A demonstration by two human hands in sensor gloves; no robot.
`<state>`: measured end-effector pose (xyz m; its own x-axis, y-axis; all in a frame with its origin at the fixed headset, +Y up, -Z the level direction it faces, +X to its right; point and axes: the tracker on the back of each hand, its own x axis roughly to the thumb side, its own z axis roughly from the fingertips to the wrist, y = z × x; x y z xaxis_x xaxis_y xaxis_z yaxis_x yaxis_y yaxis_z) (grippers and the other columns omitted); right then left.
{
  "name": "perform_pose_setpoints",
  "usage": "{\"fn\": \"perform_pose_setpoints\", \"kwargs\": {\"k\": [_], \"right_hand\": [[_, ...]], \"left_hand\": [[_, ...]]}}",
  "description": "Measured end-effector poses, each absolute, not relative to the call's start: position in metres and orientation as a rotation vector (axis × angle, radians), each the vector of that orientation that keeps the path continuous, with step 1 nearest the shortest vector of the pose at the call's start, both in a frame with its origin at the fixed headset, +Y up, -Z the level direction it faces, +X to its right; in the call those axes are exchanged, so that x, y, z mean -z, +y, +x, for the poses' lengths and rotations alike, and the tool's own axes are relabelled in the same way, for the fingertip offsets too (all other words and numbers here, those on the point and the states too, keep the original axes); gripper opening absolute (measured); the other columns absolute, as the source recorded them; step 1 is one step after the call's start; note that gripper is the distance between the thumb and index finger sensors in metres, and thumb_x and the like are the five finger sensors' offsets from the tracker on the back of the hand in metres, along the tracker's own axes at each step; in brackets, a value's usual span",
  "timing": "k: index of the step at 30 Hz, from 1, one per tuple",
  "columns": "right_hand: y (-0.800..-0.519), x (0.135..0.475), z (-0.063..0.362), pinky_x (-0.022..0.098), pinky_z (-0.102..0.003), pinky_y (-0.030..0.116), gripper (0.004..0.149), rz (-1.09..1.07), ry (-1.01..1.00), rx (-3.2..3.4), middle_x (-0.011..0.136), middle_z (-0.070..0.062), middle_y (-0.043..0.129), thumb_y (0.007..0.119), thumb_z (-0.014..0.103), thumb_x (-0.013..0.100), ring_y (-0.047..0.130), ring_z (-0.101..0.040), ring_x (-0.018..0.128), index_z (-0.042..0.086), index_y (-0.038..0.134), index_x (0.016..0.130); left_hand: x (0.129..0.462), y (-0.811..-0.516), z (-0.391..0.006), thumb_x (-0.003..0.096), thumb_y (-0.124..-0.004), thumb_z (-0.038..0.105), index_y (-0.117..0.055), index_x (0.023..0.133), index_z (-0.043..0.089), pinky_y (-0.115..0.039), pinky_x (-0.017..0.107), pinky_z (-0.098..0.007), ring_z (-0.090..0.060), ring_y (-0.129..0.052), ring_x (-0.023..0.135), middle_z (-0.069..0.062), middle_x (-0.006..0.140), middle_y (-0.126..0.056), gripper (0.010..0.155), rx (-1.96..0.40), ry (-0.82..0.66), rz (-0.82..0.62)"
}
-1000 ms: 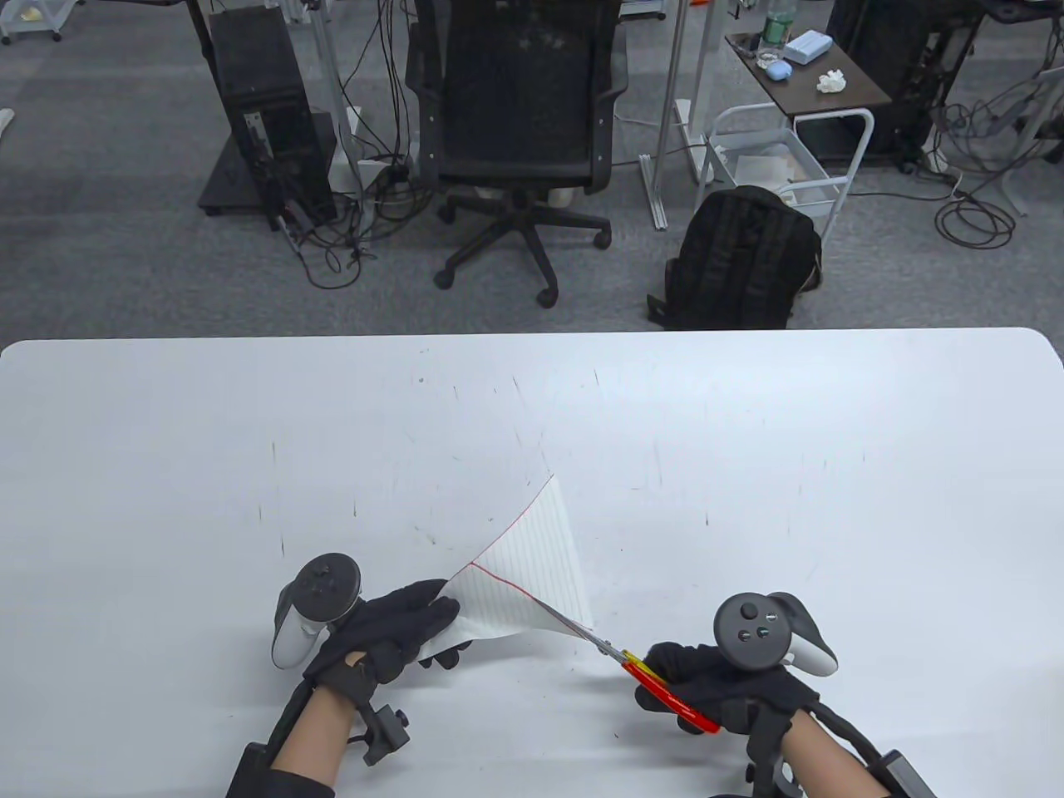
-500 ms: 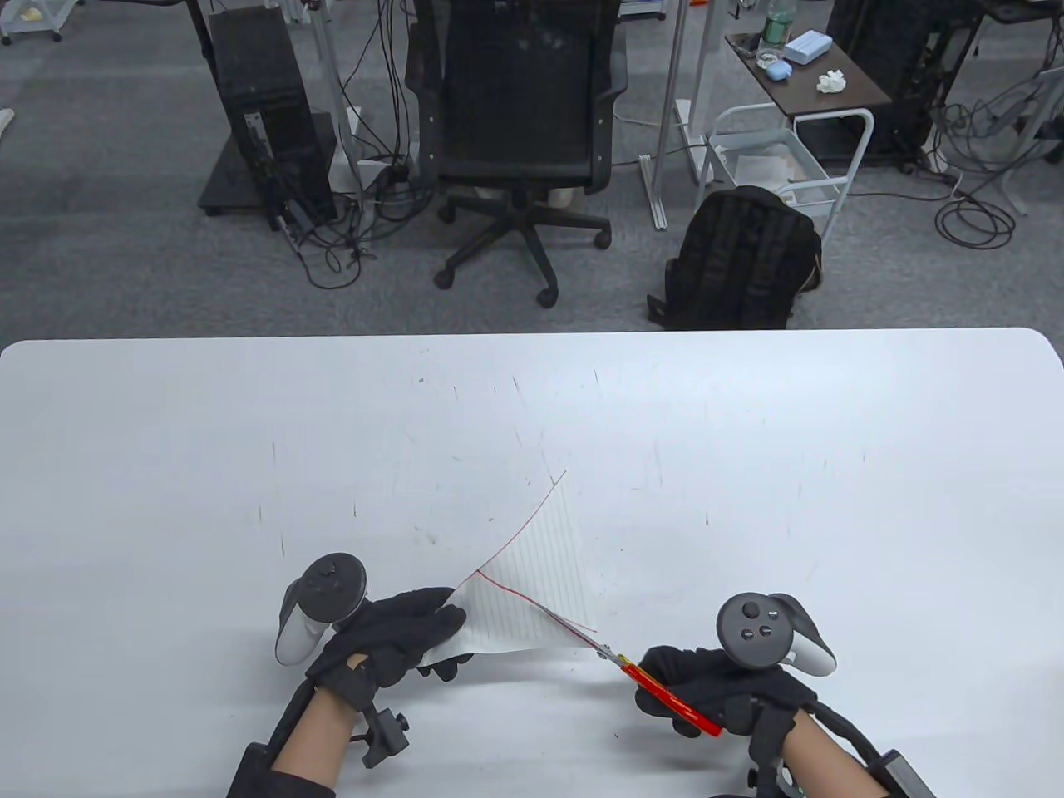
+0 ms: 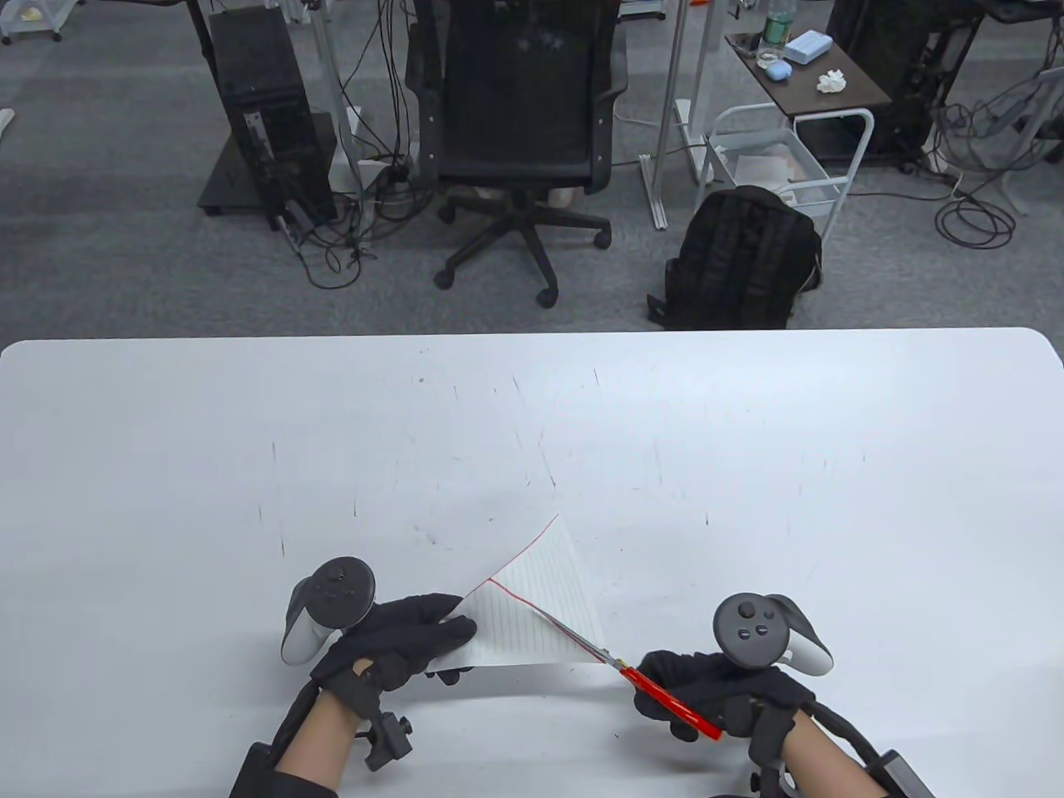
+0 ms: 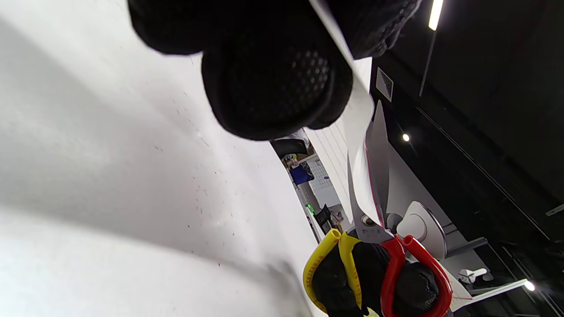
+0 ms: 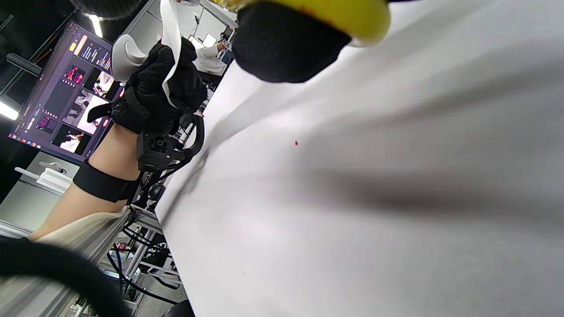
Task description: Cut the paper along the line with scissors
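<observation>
Paper [image 3: 532,611] pinched in your left hand [image 3: 403,640] may sag; scissors [image 3: 632,675], gripped by right hand [image 3: 715,686], could drift off red line [image 3: 519,597].

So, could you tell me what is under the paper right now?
The paper is lifted; beneath it lies bare white table, and a scissors blade passes underneath. The left hand hides its gripped corner.
</observation>
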<state>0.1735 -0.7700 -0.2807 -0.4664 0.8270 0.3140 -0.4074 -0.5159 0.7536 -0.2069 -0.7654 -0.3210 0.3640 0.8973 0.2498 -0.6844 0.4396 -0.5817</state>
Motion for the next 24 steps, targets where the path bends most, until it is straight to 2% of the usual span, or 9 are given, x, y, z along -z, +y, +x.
{"fn": "perform_pose_setpoints", "kwargs": {"k": [9, 24], "right_hand": [[-0.7692, 0.2812, 0.1740, 0.044, -0.045, 0.068, 0.065, 0.863, 0.749, -2.047, 0.076, -0.024, 0.079, 0.061, 0.056, 0.060, 0.089, -0.020, 0.046, 0.002, 0.057, 0.096], [-0.7672, 0.2824, 0.1744, 0.034, -0.039, 0.072, 0.058, 0.847, 0.683, -2.091, 0.066, -0.017, 0.086, 0.064, 0.052, 0.058, 0.092, -0.011, 0.034, 0.004, 0.064, 0.090]], "left_hand": [[0.3193, -0.7639, -0.2011, 0.0608, -0.071, 0.044, -0.080, 0.091, 0.021, -0.085, 0.034, -0.020, -0.008, -0.103, 0.043, 0.003, 0.060, -0.101, 0.039, -1.015, -0.596, -0.405], [0.3197, -0.7639, -0.2025, 0.0605, -0.071, 0.043, -0.081, 0.090, 0.020, -0.085, 0.033, -0.019, -0.008, -0.103, 0.041, 0.003, 0.057, -0.102, 0.039, -0.996, -0.582, -0.399]]}}
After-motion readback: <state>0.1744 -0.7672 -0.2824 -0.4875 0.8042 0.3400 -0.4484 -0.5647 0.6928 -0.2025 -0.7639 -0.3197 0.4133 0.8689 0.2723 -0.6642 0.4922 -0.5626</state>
